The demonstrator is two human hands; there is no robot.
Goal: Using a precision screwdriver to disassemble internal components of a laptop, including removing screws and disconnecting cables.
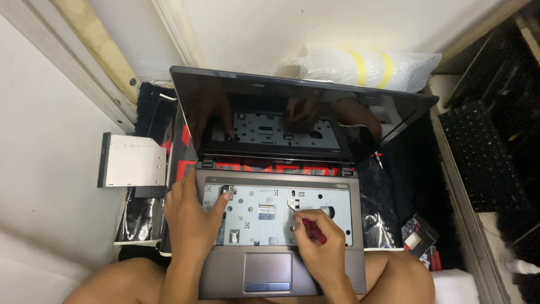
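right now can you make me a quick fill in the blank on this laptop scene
1. The laptop has its ____ removed, baring a metal plate.
2. The right hand holds a red-handled ____.
3. The left hand rests on the laptop's ____ side.
4. The silver optical drive lies to the laptop's ____.

Missing: keyboard; screwdriver; left; left

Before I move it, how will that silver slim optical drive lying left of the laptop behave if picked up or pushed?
The silver slim optical drive is a flat metal-cased slab, so probably rigid and fairly light. Lying flat on the smooth white surface, it would likely slide rather than roll or tip. Its black front bezel looks like plastic, possibly easier to damage.
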